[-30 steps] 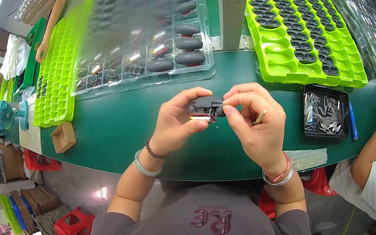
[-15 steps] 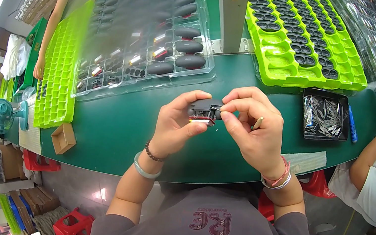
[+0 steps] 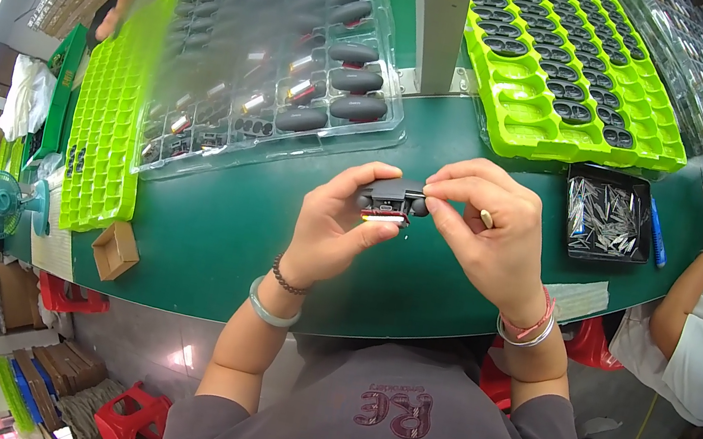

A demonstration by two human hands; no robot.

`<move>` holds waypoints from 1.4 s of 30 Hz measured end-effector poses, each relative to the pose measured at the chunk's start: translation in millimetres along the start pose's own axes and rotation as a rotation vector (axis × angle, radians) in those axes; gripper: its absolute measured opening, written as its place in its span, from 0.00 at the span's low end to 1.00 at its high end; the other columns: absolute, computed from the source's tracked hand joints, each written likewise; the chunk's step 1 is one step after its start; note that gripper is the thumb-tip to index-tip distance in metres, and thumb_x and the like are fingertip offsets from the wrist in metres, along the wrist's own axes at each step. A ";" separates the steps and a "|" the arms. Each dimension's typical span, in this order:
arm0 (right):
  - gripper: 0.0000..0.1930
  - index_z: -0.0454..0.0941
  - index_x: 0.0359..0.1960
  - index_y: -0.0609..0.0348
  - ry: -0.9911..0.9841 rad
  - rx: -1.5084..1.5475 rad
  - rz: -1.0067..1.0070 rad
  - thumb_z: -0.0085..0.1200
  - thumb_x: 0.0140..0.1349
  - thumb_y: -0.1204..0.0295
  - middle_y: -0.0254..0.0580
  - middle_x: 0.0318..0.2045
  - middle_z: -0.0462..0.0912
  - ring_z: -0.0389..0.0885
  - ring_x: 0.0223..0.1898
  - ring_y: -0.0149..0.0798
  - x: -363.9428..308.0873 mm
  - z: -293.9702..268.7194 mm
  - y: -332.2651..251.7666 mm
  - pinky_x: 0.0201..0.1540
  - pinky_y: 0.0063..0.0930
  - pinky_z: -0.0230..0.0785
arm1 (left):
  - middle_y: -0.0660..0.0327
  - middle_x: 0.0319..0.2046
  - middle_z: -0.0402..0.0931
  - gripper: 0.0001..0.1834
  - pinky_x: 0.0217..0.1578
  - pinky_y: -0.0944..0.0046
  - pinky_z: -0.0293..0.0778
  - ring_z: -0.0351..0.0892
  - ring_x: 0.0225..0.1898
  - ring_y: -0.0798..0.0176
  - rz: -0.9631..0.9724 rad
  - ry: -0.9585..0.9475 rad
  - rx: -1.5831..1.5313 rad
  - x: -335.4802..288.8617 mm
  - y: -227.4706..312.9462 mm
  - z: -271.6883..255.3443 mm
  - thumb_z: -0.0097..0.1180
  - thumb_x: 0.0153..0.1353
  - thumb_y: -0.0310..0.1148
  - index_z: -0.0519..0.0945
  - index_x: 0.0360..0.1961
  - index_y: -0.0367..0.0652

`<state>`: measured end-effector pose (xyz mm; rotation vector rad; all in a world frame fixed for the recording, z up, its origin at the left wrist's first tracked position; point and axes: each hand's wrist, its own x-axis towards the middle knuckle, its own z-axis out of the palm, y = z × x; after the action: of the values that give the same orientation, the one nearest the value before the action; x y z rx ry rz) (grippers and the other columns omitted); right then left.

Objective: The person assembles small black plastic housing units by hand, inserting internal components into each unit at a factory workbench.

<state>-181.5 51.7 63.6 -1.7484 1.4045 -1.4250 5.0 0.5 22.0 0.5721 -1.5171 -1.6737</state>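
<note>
A dark, rounded casing (image 3: 388, 190) is held over the green tabletop (image 3: 225, 244), between the thumb and fingers of the left grip (image 3: 326, 232). The left grip is closed on the casing from its left end, with the thumb below and the fingers along the upper edge. A white and red strip (image 3: 384, 218) is exposed on the casing's lower side. The right end of the casing lies just beside the fingertips of the right grip (image 3: 500, 232), where thumb and forefinger are brought close together; whether a small part is pinched there cannot be told. A pale stick (image 3: 487, 218) is clasped among the right grip's fingers, its blunt end protruding. Beyond the left grip, a clear tray (image 3: 391, 67) is filled with dark rounded parts. To the right, a lime-green tray (image 3: 517, 105) is partly filled with dark pieces, and a black bin (image 3: 610, 259) of slender metal pieces is placed beside a blue pen (image 3: 657, 234).
</note>
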 end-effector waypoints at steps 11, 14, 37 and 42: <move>0.16 0.72 0.45 0.60 -0.123 0.201 0.121 0.54 0.60 0.64 0.36 0.24 0.71 0.64 0.18 0.29 5.9 -29.2 8.1 0.22 0.21 0.57 | 0.57 0.41 0.73 0.26 0.43 0.69 0.72 0.75 0.40 0.69 0.003 -0.039 0.220 1.2 -0.1 -2.8 0.65 0.49 0.27 0.71 0.50 0.33; 0.09 0.74 0.40 0.61 -0.113 -0.055 0.000 0.52 0.60 0.72 0.38 0.22 0.72 0.69 0.19 0.35 2.8 -26.9 24.3 0.23 0.25 0.61 | 0.57 0.41 0.73 0.27 0.42 0.69 0.72 0.75 0.40 0.68 0.016 -0.050 0.251 1.9 -1.4 -4.3 0.65 0.48 0.27 0.71 0.50 0.34; 0.12 0.78 0.43 0.60 -0.316 0.017 0.021 0.51 0.57 0.80 0.40 0.17 0.72 0.71 0.17 0.35 -9.6 -24.0 28.2 0.21 0.27 0.61 | 0.57 0.40 0.74 0.27 0.42 0.69 0.72 0.76 0.40 0.68 0.001 -0.059 0.263 2.7 -2.3 -4.5 0.65 0.47 0.28 0.71 0.50 0.34; 0.11 0.78 0.42 0.60 -0.324 0.010 0.027 0.51 0.57 0.79 0.40 0.17 0.72 0.71 0.17 0.35 -9.2 -25.2 27.4 0.21 0.26 0.61 | 0.57 0.41 0.74 0.27 0.42 0.69 0.72 0.76 0.40 0.68 -0.009 -0.063 0.239 2.6 -1.9 -4.4 0.65 0.47 0.27 0.72 0.49 0.34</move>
<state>-214.9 55.9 45.4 -1.8474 1.2386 -1.0733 6.4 -4.3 19.8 0.6571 -1.7769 -1.5400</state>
